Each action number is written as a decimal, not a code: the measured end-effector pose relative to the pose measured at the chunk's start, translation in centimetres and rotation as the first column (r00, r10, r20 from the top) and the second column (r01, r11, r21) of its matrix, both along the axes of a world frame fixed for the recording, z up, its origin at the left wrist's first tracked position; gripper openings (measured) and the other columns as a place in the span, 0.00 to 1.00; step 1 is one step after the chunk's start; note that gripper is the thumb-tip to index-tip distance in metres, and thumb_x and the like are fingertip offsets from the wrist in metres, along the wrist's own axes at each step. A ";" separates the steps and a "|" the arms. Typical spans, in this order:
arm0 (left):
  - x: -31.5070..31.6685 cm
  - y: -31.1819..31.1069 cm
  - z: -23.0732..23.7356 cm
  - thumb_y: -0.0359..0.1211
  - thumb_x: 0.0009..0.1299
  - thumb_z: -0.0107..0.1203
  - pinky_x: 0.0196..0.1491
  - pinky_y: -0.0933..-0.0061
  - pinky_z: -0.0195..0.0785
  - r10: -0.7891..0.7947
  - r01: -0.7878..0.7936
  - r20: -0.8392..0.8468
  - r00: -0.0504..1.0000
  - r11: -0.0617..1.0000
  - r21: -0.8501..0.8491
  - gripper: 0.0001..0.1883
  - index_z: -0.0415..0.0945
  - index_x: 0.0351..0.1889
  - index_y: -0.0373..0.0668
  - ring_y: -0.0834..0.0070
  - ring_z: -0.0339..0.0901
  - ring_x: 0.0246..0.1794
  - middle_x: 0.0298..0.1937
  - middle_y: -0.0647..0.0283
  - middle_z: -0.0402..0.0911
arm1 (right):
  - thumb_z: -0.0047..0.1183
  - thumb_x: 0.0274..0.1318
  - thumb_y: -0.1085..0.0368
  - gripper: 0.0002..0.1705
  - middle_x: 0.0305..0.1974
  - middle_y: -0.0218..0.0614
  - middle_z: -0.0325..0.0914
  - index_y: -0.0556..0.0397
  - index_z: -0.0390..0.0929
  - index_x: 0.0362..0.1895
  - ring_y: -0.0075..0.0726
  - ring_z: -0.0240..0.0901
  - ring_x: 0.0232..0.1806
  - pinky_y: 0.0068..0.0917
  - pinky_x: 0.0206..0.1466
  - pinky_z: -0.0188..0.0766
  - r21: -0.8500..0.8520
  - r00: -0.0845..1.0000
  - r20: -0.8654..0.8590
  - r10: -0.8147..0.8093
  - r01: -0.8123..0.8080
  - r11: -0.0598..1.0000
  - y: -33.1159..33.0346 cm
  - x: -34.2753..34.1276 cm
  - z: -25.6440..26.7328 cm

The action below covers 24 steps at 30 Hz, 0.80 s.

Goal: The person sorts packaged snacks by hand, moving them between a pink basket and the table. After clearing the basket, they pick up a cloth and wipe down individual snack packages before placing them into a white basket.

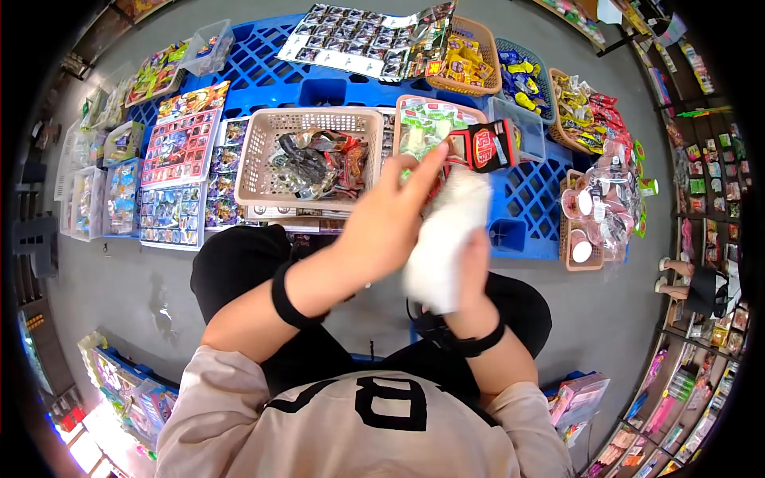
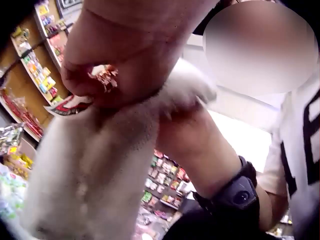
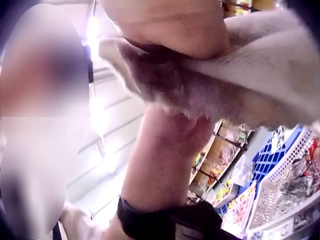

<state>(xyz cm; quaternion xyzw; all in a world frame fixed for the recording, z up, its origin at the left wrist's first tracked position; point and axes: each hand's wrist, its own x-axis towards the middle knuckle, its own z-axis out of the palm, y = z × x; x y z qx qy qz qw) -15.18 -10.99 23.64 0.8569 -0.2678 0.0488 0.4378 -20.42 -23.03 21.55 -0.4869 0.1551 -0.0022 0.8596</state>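
My left hand (image 1: 390, 215) grips a black-and-red snack packet (image 1: 488, 147) by its near end, above the blue pallet. In the left wrist view, bits of its red wrapper (image 2: 72, 106) show beside the curled fingers. A white cloth (image 1: 446, 239), blurred, hangs bunched just below the packet. My right hand (image 1: 476, 267) holds the cloth at its right side. In the right wrist view, the right hand (image 3: 175, 25) grips the folded cloth (image 3: 270, 65), with the left forearm (image 3: 160, 165) behind it.
A beige basket (image 1: 247, 171) of dark packets stands in front of me on the blue pallet (image 1: 526, 191). Beyond are a pink basket (image 1: 402, 107), a clear bin (image 1: 530, 131) and several candy baskets. Printed card sheets (image 1: 183, 159) lie at left. A basket of cups (image 1: 574, 259) stands right.
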 end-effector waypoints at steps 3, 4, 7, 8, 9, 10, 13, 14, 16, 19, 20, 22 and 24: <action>-1.3 0.2 0.0 0.28 0.55 0.52 0.36 0.62 0.69 -0.096 0.110 -0.121 0.988 0.987 0.114 0.33 0.53 0.60 0.47 0.52 0.72 0.39 0.43 0.48 0.67 | 0.48 0.51 0.70 0.38 0.56 0.44 0.56 0.62 0.42 0.63 0.38 0.54 0.57 0.30 0.59 0.51 -0.446 0.957 0.289 -0.011 0.145 0.883 2.2 0.2 0.9; -1.5 0.2 -0.4 0.32 0.55 0.53 0.36 0.61 0.69 -0.135 0.138 -0.320 0.938 0.990 -0.014 0.32 0.53 0.59 0.44 0.52 0.72 0.40 0.43 0.46 0.68 | 0.50 0.51 0.69 0.33 0.53 0.43 0.59 0.62 0.49 0.59 0.35 0.58 0.54 0.28 0.56 0.55 -0.520 0.961 0.274 -0.033 0.177 0.836 2.1 0.6 2.2; -2.0 0.6 -0.1 0.37 0.54 0.56 0.41 0.60 0.67 -0.289 0.223 -0.458 0.840 0.955 -0.194 0.34 0.52 0.56 0.37 0.50 0.71 0.44 0.44 0.42 0.70 | 0.52 0.51 0.68 0.21 0.43 0.38 0.68 0.61 0.61 0.48 0.28 0.64 0.44 0.25 0.49 0.61 -0.533 0.968 0.153 -0.201 0.252 0.808 0.2 2.0 1.8; -2.0 0.4 -0.1 0.37 0.54 0.56 0.43 0.60 0.66 -0.327 0.235 -0.417 0.848 0.937 -0.258 0.35 0.51 0.57 0.38 0.49 0.71 0.44 0.44 0.42 0.70 | 0.52 0.51 0.68 0.17 0.40 0.36 0.71 0.60 0.64 0.44 0.25 0.66 0.41 0.24 0.47 0.62 -0.520 0.954 0.185 -0.238 0.300 0.799 -0.5 2.5 1.4; -2.1 0.5 -0.1 0.35 0.57 0.52 0.48 0.63 0.64 -0.328 0.266 -0.524 0.786 0.945 -0.191 0.32 0.53 0.58 0.37 0.52 0.69 0.48 0.49 0.46 0.68 | 0.51 0.53 0.68 0.14 0.39 0.34 0.72 0.60 0.67 0.43 0.24 0.67 0.39 0.23 0.45 0.62 -0.529 0.955 0.055 -0.293 0.276 0.802 -1.0 2.6 1.1; -1.9 0.1 -0.9 0.35 0.57 0.52 0.48 0.63 0.64 -0.324 0.263 -0.526 0.786 0.946 -0.189 0.32 0.53 0.58 0.37 0.52 0.69 0.48 0.49 0.46 0.68 | 0.49 0.54 0.66 0.14 0.39 0.35 0.72 0.60 0.68 0.44 0.23 0.67 0.38 0.22 0.44 0.63 -0.379 0.928 0.108 -0.356 0.369 0.848 -0.7 2.8 1.0; -1.7 -0.8 -2.4 0.28 0.60 0.45 0.54 0.69 0.61 -0.374 0.375 0.060 0.925 0.927 -0.008 0.25 0.59 0.58 0.37 0.60 0.65 0.53 0.54 0.52 0.65 | 0.49 0.55 0.65 0.15 0.39 0.35 0.73 0.60 0.69 0.44 0.23 0.67 0.38 0.22 0.44 0.63 -0.247 0.893 0.159 -0.422 0.450 0.858 -1.0 3.4 0.7; -1.7 -0.6 -2.0 0.28 0.60 0.45 0.54 0.69 0.61 -0.370 0.371 0.059 0.927 0.929 -0.008 0.25 0.59 0.58 0.37 0.60 0.65 0.53 0.54 0.52 0.65 | 0.48 0.56 0.64 0.13 0.36 0.33 0.73 0.59 0.71 0.42 0.22 0.68 0.35 0.21 0.40 0.64 -0.338 0.875 0.161 -0.456 0.483 0.808 -1.3 3.7 1.0; -1.9 0.0 -1.7 0.29 0.58 0.47 0.53 0.68 0.63 -0.408 0.411 0.056 0.911 0.910 -0.058 0.27 0.59 0.58 0.36 0.60 0.66 0.52 0.54 0.52 0.66 | 0.49 0.56 0.61 0.13 0.33 0.32 0.74 0.59 0.73 0.38 0.21 0.67 0.33 0.20 0.39 0.64 -0.500 0.847 0.133 -0.514 0.505 0.703 -2.0 3.8 1.5; -2.2 0.2 -2.1 0.29 0.55 0.50 0.47 0.67 0.67 -0.412 0.410 0.047 0.910 0.911 0.036 0.29 0.58 0.58 0.35 0.57 0.68 0.45 0.53 0.49 0.65 | 0.51 0.55 0.59 0.15 0.33 0.32 0.72 0.60 0.73 0.37 0.22 0.66 0.33 0.19 0.39 0.64 -0.681 0.750 0.409 -0.519 0.630 0.373 -2.7 3.9 1.7; -2.4 0.2 -2.2 0.29 0.54 0.50 0.45 0.66 0.68 -0.414 0.412 0.020 0.910 0.909 0.063 0.30 0.58 0.57 0.34 0.55 0.69 0.43 0.53 0.48 0.65 | 0.52 0.54 0.58 0.16 0.34 0.33 0.72 0.60 0.72 0.37 0.22 0.66 0.33 0.19 0.39 0.64 -0.686 0.737 0.438 -0.515 0.644 0.338 -3.2 3.7 1.9; -3.1 0.2 -2.6 0.28 0.53 0.51 0.40 0.64 0.70 -0.438 0.443 -0.093 0.894 0.896 0.042 0.31 0.57 0.57 0.31 0.55 0.70 0.37 0.54 0.46 0.62 | 0.52 0.54 0.59 0.15 0.34 0.33 0.71 0.59 0.71 0.37 0.22 0.65 0.34 0.19 0.39 0.64 -0.624 0.744 0.388 -0.544 0.646 0.439 -3.5 3.3 2.7; -3.3 -0.3 -2.0 0.27 0.52 0.51 0.36 0.64 0.71 -0.399 0.386 0.056 0.915 0.908 0.162 0.32 0.55 0.56 0.25 0.57 0.70 0.33 0.53 0.45 0.62 | 0.50 0.54 0.64 0.11 0.32 0.39 0.75 0.58 0.67 0.37 0.25 0.70 0.29 0.19 0.35 0.66 -0.571 0.711 0.430 -0.556 0.691 0.443 -4.0 3.0 3.3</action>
